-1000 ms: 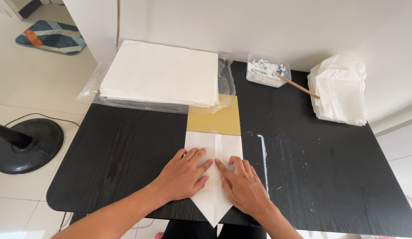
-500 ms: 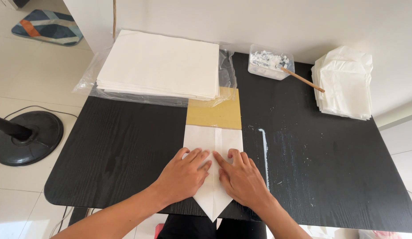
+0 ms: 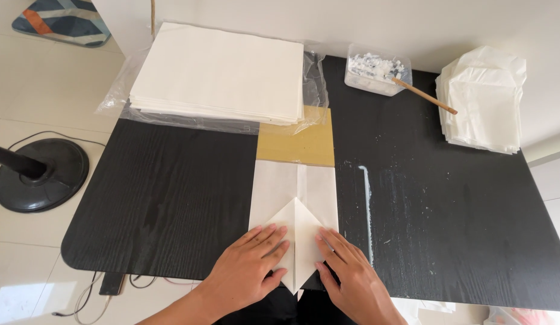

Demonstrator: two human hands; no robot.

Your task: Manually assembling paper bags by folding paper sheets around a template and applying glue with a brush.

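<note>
Fingers of left hand (image 3: 253, 265) and right hand (image 3: 349, 274) flat, spread, pressing smooth white folded paper (image 3: 295, 204); matte black table (image 3: 171, 192).

Both hands, left (image 3: 251, 268) and right (image 3: 352, 278), cover the folded paper's (image 3: 295, 192) lower flaps, forearms cut by bottom edge; fan base (image 3: 39, 174) clipped at left, tub (image 3: 376, 69) contents too small to tell.

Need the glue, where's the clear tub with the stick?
The clear tub sits at the black table's far edge, right of centre, between the paper stack and folded bags.
</note>
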